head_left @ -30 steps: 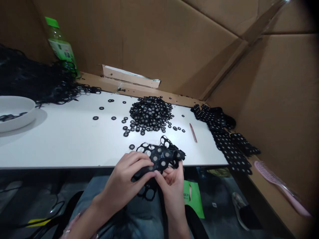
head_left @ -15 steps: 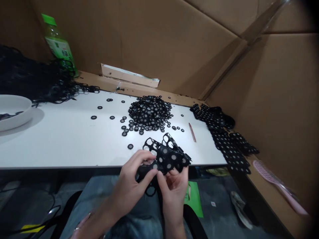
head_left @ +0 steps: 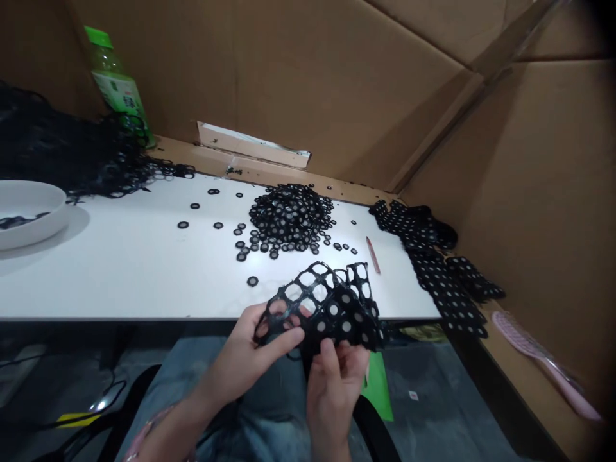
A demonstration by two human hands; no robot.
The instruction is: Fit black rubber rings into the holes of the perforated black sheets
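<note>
Black plastic lattice sheet [head_left: 337,314] filled the nearest part of the view, held up in both hands at the front edge of a white table [head_left: 144,269], above the person's denim-covered lap [head_left: 183,366]. Its lower right part had grey-centred discs [head_left: 333,310] seated in the cells, while its upper left part was a net of open holes.

The left hand [head_left: 235,366] held the sheet's left edge, its fingers curled behind the lattice and its thumb [head_left: 283,343] lying across the front. The right hand [head_left: 334,388] was nearly closed, with its thumb and fingers pinching the lower edge of the disc-filled part. A firm pinch at each side appeared to be the sound way to work the sheet, keeping it gently bent and under control.

A green card [head_left: 378,385] showed just below the table's edge. On the table, a lone black ring [head_left: 252,281] lay just beyond the sheet, then a heap of loose rings [head_left: 289,218] with strays around it. A slim red pencil [head_left: 373,255] lay to its right, and black dotted strips [head_left: 443,289] trailed off the table's right side toward a pink hairbrush [head_left: 543,362]. Far left stood a white bowl [head_left: 29,212], a black lattice tangle [head_left: 62,147], and a green-capped bottle [head_left: 118,86] against a cardboard wall [head_left: 337,77].
</note>
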